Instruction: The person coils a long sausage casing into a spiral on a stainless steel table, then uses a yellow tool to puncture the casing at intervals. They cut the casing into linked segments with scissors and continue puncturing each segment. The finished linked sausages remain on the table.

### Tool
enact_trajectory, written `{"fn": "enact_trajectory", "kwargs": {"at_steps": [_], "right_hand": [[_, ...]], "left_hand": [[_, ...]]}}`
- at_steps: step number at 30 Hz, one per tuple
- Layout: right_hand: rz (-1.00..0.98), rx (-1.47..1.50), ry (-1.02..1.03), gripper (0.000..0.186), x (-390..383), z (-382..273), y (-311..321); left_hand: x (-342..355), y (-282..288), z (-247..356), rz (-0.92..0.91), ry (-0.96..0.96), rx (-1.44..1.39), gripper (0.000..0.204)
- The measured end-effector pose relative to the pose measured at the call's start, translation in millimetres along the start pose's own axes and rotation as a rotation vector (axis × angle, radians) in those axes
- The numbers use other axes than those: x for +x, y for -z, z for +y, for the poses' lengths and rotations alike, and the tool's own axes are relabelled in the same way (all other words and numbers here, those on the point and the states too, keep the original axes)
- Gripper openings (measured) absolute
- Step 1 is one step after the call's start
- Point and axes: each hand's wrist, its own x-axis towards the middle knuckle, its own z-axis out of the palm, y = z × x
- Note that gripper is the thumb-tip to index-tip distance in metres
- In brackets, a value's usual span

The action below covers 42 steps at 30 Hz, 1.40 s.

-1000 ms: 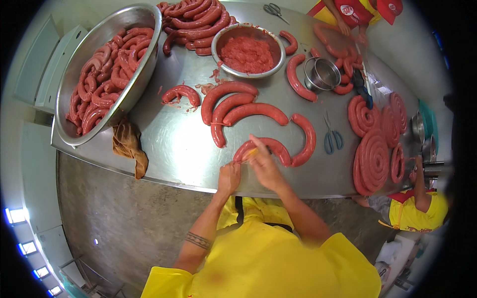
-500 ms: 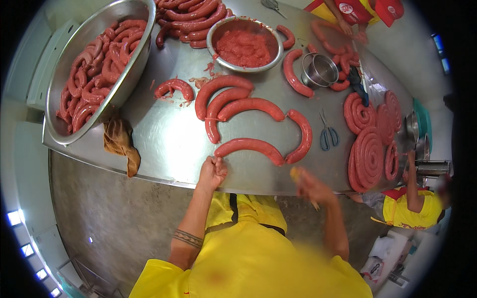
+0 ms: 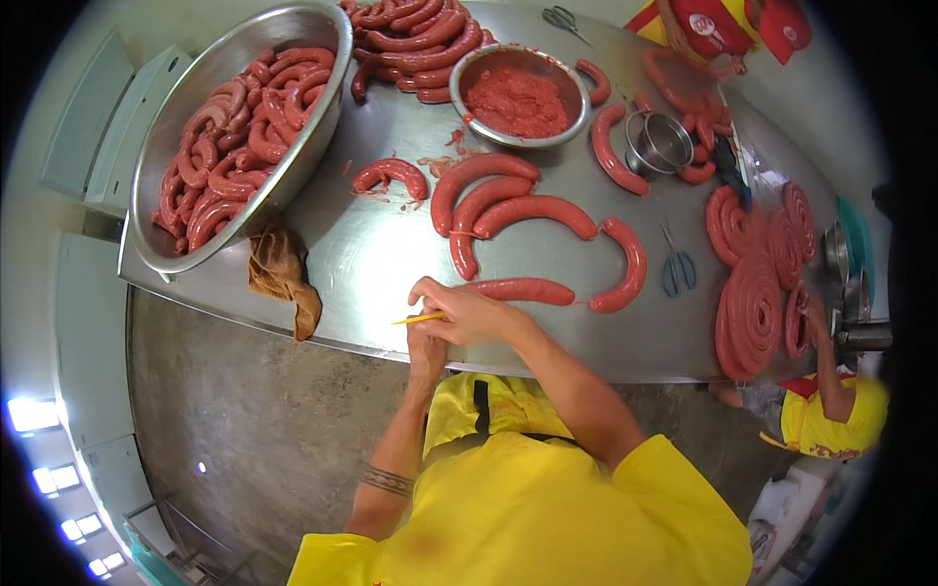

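At the near table edge, my left hand (image 3: pixel 427 340) is closed by the left end of a sausage (image 3: pixel 528 290). My right hand (image 3: pixel 474 314) crosses over it, covering that end and most of the left fingers. From the right hand juts a thin, pointed yellow stick (image 3: pixel 418 318). The sausage's right end is joined by a thin twist to a curved sausage (image 3: pixel 620 266). Beyond lie more linked sausages, one (image 3: pixel 535 211) arching across and others (image 3: pixel 479 181) bunched at its left. A shorter sausage (image 3: pixel 391 176) rests among scraps farther left.
A big metal tub of sausages (image 3: pixel 147 220) stands at left, with a brown cloth (image 3: pixel 283 278) beside it. Behind are a bowl of ground meat (image 3: pixel 516 103) and piled sausages (image 3: pixel 420 44). Blue-handled scissors (image 3: pixel 678 271) and coiled sausages (image 3: pixel 750 317) lie right. Two people work around the table.
My right hand has swung left from beside the sausage and now lies over my left hand, bringing the yellow stick along. The whole view has shifted, moving the table rightward in the picture.
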Motion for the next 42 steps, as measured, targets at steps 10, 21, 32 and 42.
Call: {"fn": "enact_trajectory", "kwargs": {"at_steps": [10, 21, 32, 42], "right_hand": [[1.442, 1.024, 0.185, 0.015, -172, -105, 121], [0.475, 0.078, -0.680, 0.042, -224, 60, -4], [0.017, 0.134, 0.035, 0.025, -15, -42, -20], [1.294, 0.682, 0.608, 0.017, -219, -124, 128]], "left_hand": [[6, -26, -24, -0.045, -0.094, 0.976, 0.035], [11, 32, 18, -0.180, 0.376, 0.390, 0.024], [-1, 39, -12, 0.059, 0.450, -0.598, 0.020], [-12, -2, -15, -0.191, -0.277, 1.009, 0.032]]}}
